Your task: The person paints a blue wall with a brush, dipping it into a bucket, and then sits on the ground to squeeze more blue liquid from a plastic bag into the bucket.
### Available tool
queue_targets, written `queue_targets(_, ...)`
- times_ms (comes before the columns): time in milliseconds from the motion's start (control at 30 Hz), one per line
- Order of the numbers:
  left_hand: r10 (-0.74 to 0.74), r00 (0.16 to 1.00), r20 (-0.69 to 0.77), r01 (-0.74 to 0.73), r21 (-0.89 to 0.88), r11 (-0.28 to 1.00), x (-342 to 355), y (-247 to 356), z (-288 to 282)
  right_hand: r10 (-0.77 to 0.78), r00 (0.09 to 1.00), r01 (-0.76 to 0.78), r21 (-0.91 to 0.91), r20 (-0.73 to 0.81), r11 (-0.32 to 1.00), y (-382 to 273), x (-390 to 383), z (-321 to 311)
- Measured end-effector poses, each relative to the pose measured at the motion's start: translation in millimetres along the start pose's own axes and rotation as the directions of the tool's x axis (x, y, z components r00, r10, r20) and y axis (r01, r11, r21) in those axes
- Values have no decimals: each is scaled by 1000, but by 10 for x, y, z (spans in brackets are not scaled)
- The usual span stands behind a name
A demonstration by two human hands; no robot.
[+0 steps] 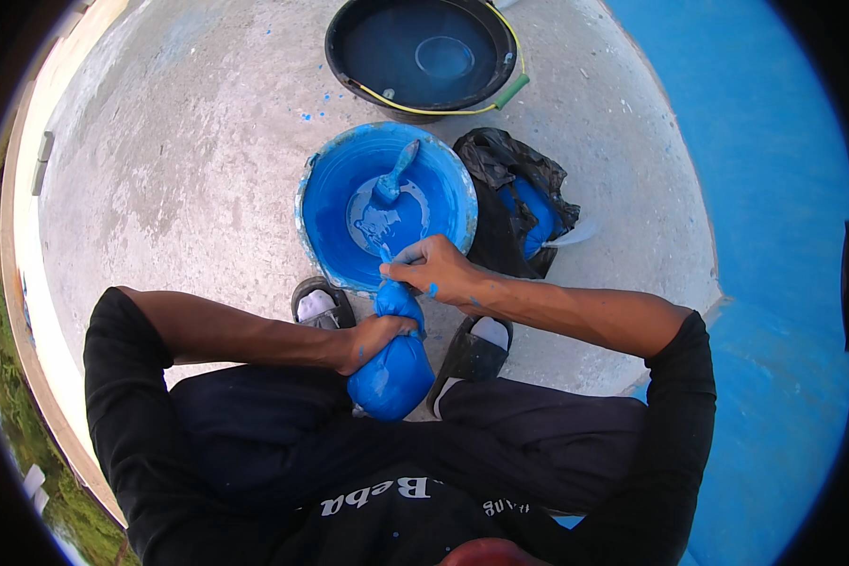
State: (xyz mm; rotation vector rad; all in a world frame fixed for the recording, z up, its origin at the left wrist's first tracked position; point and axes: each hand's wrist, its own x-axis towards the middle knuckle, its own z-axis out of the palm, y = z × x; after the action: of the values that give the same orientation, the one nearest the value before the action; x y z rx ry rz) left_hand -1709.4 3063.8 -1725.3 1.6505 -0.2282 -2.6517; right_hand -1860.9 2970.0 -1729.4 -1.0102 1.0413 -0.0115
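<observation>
A plump plastic bag of blue paint [391,379] hangs between my knees, tilted toward the bucket. My left hand [379,341] is wrapped round its upper part. The fingers of my right hand [436,272] pinch the bag's narrow top end at the near rim of a paint-stained bucket [309,222]. Blue smears mark the right hand. Inside that bucket, a paintbrush [396,174] coated in blue leans against the far wall, its bristles near some paint on the bottom.
Beyond stands a black bucket [344,66] of dark water with a yellow, green-gripped handle. A black plastic bag [500,151] holding a blue bundle [530,212] lies right of the paint bucket. My sandalled feet flank the near side. A blue-painted surface [774,189] stretches along the right.
</observation>
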Motion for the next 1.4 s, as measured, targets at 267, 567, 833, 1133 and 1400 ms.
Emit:
queue_targets(267, -3, 1000, 6, 3, 7, 1000, 57, -42, -37, -6, 1000, 6, -23, 16, 1000, 20, 3, -15)
queue_targets(567, 3, 1000, -9, -2, 34, 999, 36, 6, 8, -15, 1000, 15, -6, -16, 1000, 68, -26, -56)
queue_targets(833, -23, 1000, -21, 27, 219, 975, 32, 48, 21, 48, 998, -48, -6, -52, 999, 93, -72, -62)
queue_targets(1133, 106, 994, -4, -93, 444, 891, -2, 162, -13, 71, 989, -62, 70, -126, 996, 208, -81, -43)
queue_targets(1400, 300, 954, -15, -191, 740, 645, 200, 19, -216, 54, 989, -51, 29, -138, 998, 234, -116, 0)
